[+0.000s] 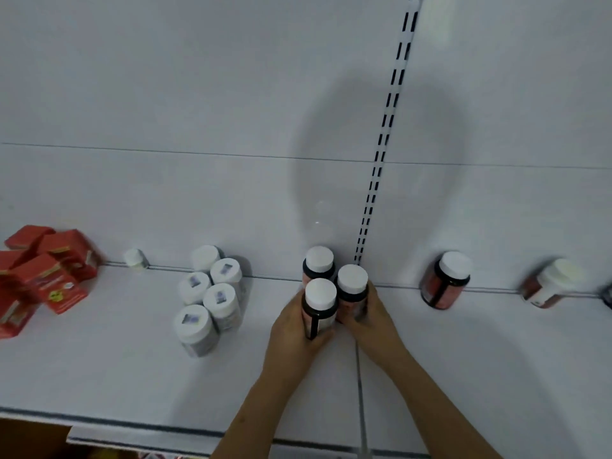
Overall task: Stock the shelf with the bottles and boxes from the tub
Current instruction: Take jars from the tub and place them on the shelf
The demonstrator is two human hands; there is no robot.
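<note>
Head view, looking down on a white metal shelf. The left hand wraps its fingers round a dark bottle with a white screw cap and a pale label, grasping it upright on the shelf. The right hand likewise curls round a second dark white-capped bottle, which stands touching the first. A third bottle of the same kind stands just behind the pair, against the white back panel, beside a slotted upright rail. To the left, six white-capped grey bottles stand clustered in two rows; further left a small white-capped container sits at the back edge, and red cardboard boxes lie in a loose heap at the far left. To the right, well apart, stand a dark red-labelled bottle with a white cap and a red jar with a cream cap, both at the back of the shelf.
</note>
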